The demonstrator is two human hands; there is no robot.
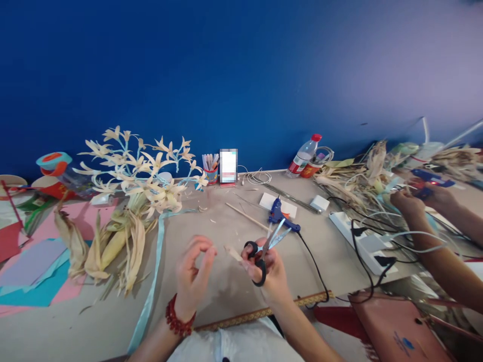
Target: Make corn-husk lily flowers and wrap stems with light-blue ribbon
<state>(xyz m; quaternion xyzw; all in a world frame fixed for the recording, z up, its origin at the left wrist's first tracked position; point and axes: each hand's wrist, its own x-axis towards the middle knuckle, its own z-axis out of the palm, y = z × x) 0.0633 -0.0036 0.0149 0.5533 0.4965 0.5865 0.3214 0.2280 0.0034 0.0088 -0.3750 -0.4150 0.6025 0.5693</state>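
My right hand (269, 276) holds black-handled scissors (270, 242), their blades apart and pointing away from me. Between its thumb and fingers is also a small pale strip that looks like corn husk (233, 253). Facing it across a short gap, my left hand (194, 274) is loosely curled with thumb and fingers apart, and nothing shows in it. Just beyond the scissors lies a blue hot glue gun (277, 213) on a white card. To the left stands a spray of cream husk flowers (151, 168) on pale blue stems, above dried corn husks (126, 246).
A co-worker's hands (411, 206) are at the right, near another blue glue gun (430, 177). A power strip (358, 241) with cables lies right of centre. A bottle (303, 157), a phone (228, 167) and a thin stick (247, 217) are farther back. Coloured paper (33, 266) lies left.
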